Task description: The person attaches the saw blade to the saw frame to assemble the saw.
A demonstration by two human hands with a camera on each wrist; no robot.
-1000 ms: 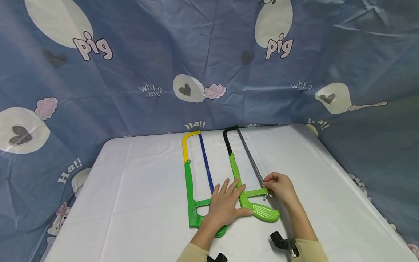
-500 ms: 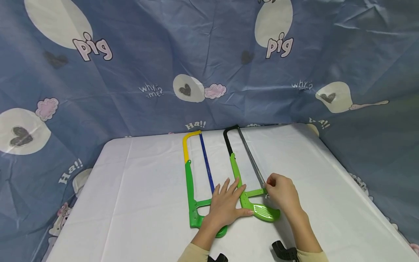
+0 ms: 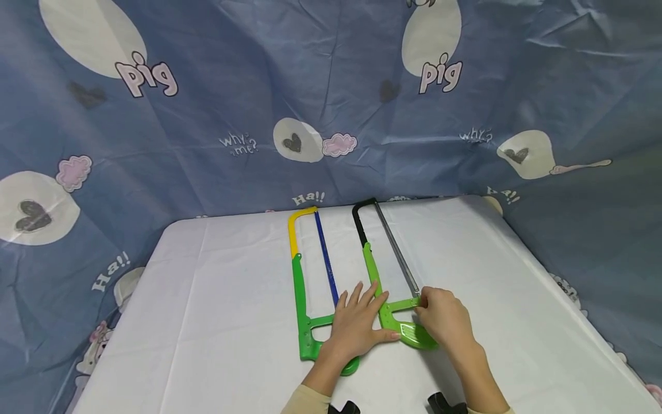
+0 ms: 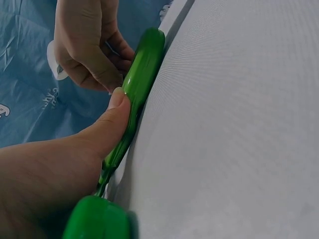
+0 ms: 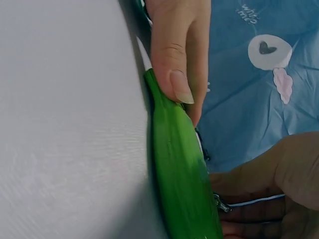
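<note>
Two hacksaws lie side by side on the white-covered table. The right one, a light green hacksaw (image 3: 372, 264), has a black front and a grey blade (image 3: 397, 250). Its neighbour is a darker green hacksaw (image 3: 300, 293) with a yellow front and a blue blade (image 3: 326, 253). My left hand (image 3: 354, 329) rests with spread fingers across both frames, its thumb on the light green handle (image 5: 179, 164). My right hand (image 3: 445, 319) pinches at the handle-side end of that saw's blade, by a metal wing nut (image 5: 222, 203). In the head view the fingers hide this nut.
White cloth (image 3: 227, 316) covers the table around the saws. A blue printed curtain (image 3: 248, 103) hangs behind the table and along its sides. Black wrist mounts (image 3: 445, 404) sit at both sleeves.
My right hand has shifted from beside the blade's lower end toward the handle, now covering the wing nut. The left hand and both hacksaws have stayed in place.
</note>
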